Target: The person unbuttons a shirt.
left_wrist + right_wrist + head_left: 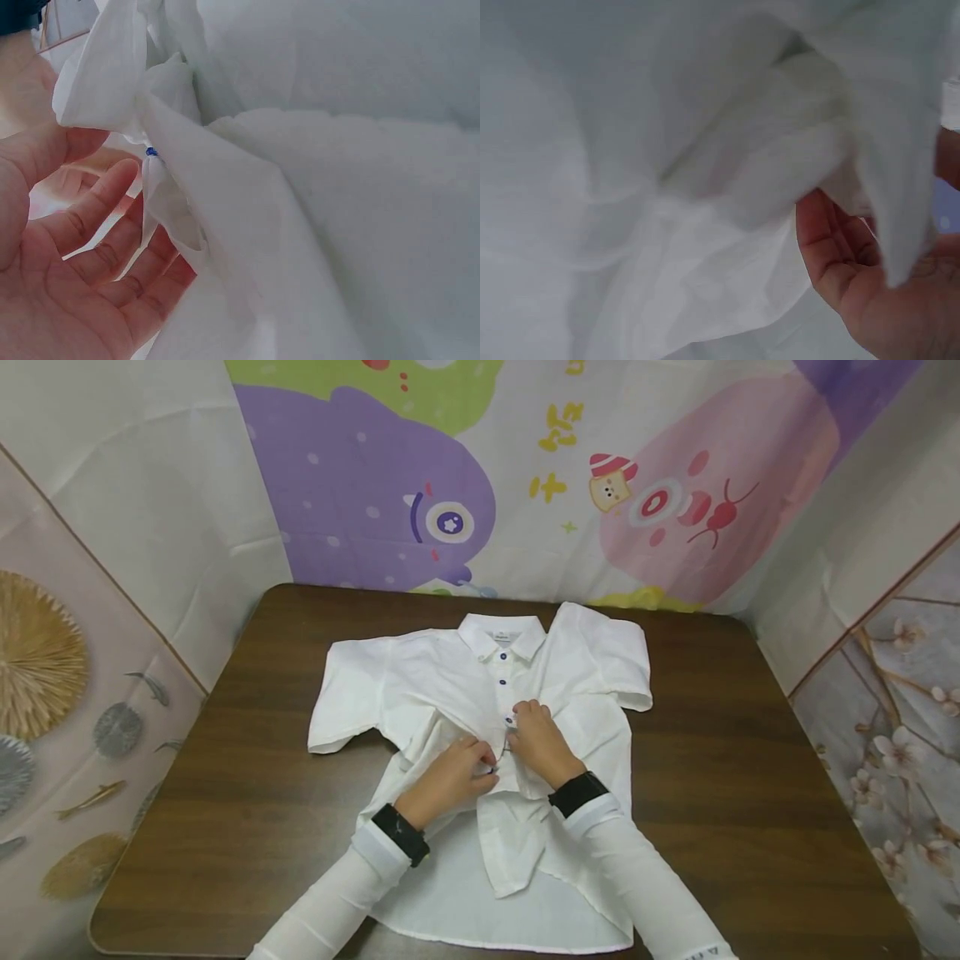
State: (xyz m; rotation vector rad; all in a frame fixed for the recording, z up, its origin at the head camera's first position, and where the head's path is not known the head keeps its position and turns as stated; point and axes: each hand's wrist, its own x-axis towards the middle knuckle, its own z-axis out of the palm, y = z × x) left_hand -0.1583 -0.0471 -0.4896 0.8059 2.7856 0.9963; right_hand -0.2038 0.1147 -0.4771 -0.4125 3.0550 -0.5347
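A white short-sleeved shirt point(420, 664) lies front up, its collar away from me and its front hem rumpled. Blue buttons run down the placket, the upper ones at the collar and chest. My left hand point(450, 777) pinches the front edge beside a lower blue button point(151, 151), with the other fingers loosely bent in the left wrist view. Just above and to the right, my right hand point(542, 743) grips the placket near another button point(509, 720). In the right wrist view, shirt fabric point(765, 165) covers part of that hand's fingers.
Under the shirt is a dark brown wooden table point(712, 777) with rounded corners. A cartoon-printed cloth point(390, 485) hangs behind it, and patterned panels stand at left and right. Each wrist wears a black band point(577, 792) over a white sleeve.
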